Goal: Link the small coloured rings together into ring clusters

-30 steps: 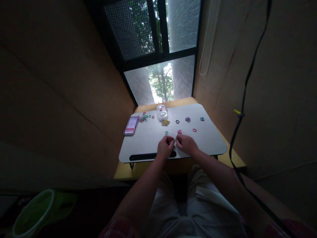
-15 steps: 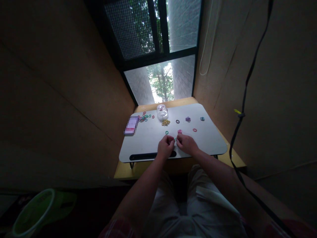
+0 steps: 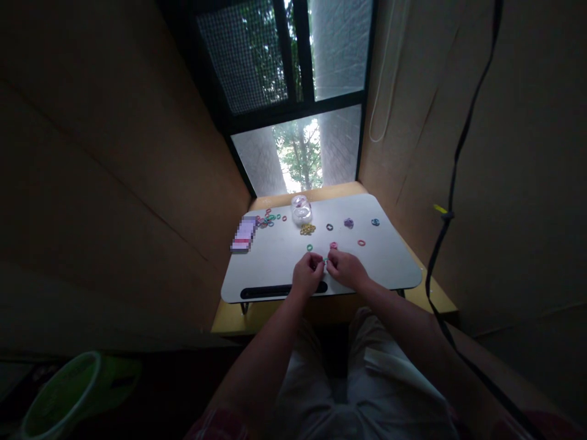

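The small green band (image 3: 325,261) sits in the gap between the two hands, on the person's side of the clear jar (image 3: 301,211) and slightly right of it. The left hand (image 3: 306,275) has its grip pinched on the band's left end; the right hand (image 3: 347,269) has its grip pinched on the opposite end. Fingers hide much of the band, and whether it also touches the white tabletop (image 3: 270,263) I cannot tell. Just in front of the jar lies a cluster of yellow rings (image 3: 307,230). Going right from the jar come a dark ring (image 3: 329,227), a purple cluster (image 3: 349,223) and, farthest out, a blue cluster (image 3: 375,222). In front and to the jar's right are a pink cluster (image 3: 334,245), near the right grip, and a coral ring (image 3: 361,243). A loose green ring (image 3: 309,247) lies between jar and left hand. Left of the jar spreads a mixed pile of rings (image 3: 266,220), with a pixelated rectangle (image 3: 244,234) beyond.
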Available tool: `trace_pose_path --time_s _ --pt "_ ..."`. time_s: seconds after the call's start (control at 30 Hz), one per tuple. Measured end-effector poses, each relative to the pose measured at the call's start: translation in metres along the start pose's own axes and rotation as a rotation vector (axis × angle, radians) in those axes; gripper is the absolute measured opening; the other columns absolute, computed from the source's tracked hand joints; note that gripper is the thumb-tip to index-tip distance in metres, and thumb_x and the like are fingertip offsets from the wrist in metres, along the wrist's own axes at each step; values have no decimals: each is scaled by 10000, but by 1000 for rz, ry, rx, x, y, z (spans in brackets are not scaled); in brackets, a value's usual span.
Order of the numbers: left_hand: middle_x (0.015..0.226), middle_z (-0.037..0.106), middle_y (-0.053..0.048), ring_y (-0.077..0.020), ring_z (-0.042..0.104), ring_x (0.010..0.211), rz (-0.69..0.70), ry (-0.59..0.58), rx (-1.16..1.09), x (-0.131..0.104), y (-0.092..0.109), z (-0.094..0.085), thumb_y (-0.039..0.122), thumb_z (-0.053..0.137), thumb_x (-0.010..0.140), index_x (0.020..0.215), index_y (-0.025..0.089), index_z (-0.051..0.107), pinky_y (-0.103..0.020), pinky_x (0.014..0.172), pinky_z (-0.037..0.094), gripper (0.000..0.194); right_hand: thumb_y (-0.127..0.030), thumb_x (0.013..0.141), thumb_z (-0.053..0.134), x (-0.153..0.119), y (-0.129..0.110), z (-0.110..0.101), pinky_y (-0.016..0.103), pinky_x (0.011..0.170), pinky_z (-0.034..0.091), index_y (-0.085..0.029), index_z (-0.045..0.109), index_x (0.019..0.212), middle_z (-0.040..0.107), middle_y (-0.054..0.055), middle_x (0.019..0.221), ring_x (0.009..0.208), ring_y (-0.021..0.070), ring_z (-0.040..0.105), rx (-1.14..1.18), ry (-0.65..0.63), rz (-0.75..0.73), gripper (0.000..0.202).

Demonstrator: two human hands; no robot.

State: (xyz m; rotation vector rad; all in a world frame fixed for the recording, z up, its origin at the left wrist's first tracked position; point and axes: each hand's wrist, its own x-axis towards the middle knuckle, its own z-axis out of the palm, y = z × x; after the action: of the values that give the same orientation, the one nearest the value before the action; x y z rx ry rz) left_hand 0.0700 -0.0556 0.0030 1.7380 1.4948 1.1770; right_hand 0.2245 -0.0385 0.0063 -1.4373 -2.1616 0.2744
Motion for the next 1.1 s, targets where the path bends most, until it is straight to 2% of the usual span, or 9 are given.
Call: trace_pose_path --time_s 0.57,0.77,0.87,0.97,1.1 --pt "690 603 29 -101 535 610 -6 -3 36 -1 -1 1 309 573 791 850 193 591 -227 596 400 131 -249 799 477 -1 -1 0 246 573 264 -203 540 740 584 3 658 590 131 499 3 3 -10 98" --pt "749 647 15 -105 561 636 26 -28 62 -1 0 3 261 582 774 917 202 617 -230 619 415 159 -235 794 478 0 0 1 246 588 279 -200 554 761 608 14 685 634 144 527 14 2 -21 90" --pt "717 647 22 -107 564 620 54 -71 86 -2 2 2 267 591 775 935 212 632 -230 609 419 175 -234 802 478 0 1 1 246 588 280 -202 567 780 616 15 697 647 148 538 15 -9 -10 97" --pt "736 666 19 -111 588 637 57 -63 86 -2 4 1 266 600 778 952 226 643 -234 628 437 184 -240 829 466 0 2 1 249 593 284 -202 578 815 630 21 718 654 153 548 24 -6 3 119" --pt "823 697 0 -113 635 677 -15 -30 -31 -1 3 0 240 551 818 996 229 631 -238 658 468 195 -245 876 430 0 1 0 250 621 306 -199 586 884 648 38 769 685 163 564 47 5 1 163"
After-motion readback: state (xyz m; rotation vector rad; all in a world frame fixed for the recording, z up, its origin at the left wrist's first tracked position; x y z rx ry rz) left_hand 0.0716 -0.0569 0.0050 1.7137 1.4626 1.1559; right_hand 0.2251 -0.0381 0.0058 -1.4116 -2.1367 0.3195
